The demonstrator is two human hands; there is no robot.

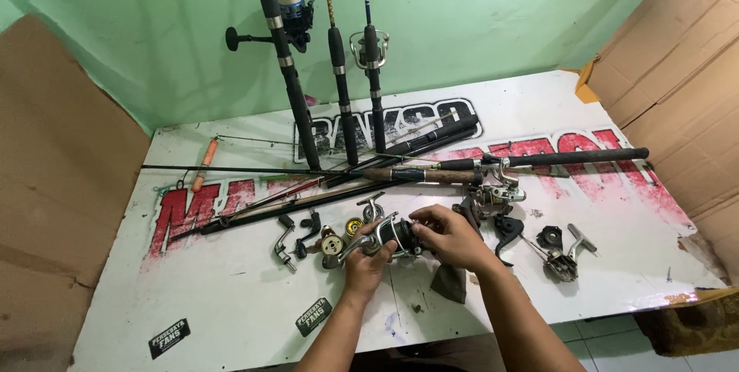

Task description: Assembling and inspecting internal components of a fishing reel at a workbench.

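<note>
Both hands close on one spinning reel (391, 236) held just above the desk (231, 295), near its front edge. The left hand (368, 258) has its grip wrapped around the reel from below and from the left, fingers curled shut on the body, with the metal bail and foot sticking out to the left of that grip. The right hand (449, 238) comes in from the right; its fingertips pinch the dark spool end of the same reel, grip nearly closed. The reel's long axis runs roughly left to right between the two grips, so neither hand is clearly nearer; the left carries it, the right works its end. Just left of the left grip lie loose reel parts: a gold-faced spool (332, 245) and crank handles (286, 245). Just below the right grip lies a dark cloth (451, 283). Right of it, near, sit a black part (550, 236) and a stripped reel frame (566, 256). Beyond both grips a fishing rod (539, 160) lies across the desk, and three upright rods (339, 72) lean against the green wall (477, 18). Cardboard panels (677, 87) flank the desk.
</note>
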